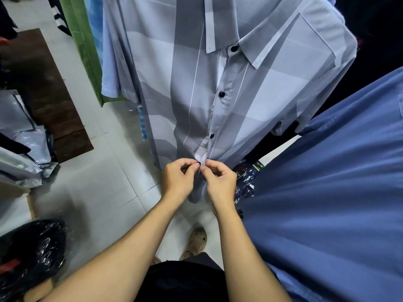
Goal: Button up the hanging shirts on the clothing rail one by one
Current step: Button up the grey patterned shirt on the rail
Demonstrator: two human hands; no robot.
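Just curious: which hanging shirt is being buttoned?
The grey plaid shirt: the left hand and right hand pinch its front. The blue shirt and green garment hang beside it.

I saw a clothing shop (perhaps its stockroom): shirts (196,83) hung crowded side by side, and plastic-wrapped packs (19,136) lay heaped on the tiled floor (98,192).
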